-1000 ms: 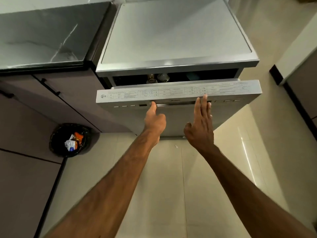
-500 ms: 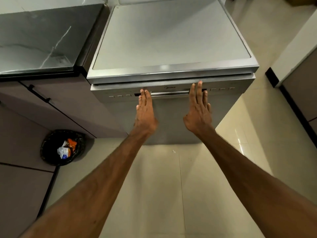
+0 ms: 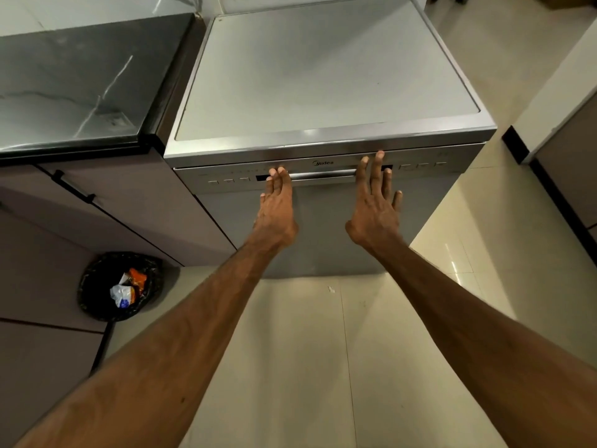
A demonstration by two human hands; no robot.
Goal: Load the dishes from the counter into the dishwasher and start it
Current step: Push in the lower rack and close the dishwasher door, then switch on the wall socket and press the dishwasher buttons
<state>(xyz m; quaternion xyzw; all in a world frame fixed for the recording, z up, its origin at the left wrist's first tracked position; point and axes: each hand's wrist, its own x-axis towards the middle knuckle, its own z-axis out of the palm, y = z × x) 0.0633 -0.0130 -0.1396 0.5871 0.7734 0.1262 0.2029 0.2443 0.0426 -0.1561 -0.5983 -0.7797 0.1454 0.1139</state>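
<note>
Warm, fairly dim indoor light fills the room, with bright streaks of glare on the floor tiles [image 3: 452,263] to the right of the hands [image 3: 323,215]. The dark bench [image 3: 80,82] to their left reflects pale light. Straight edges bow near the borders, and the fingertips look slightly soft.

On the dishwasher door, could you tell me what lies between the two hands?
In the head view, between the left hand and the right hand runs the dishwasher door's recessed handle bar, with the Midea logo just above it.

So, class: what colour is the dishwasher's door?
Silver-grey, on the dishwasher door; it shows best in the head view.
</note>
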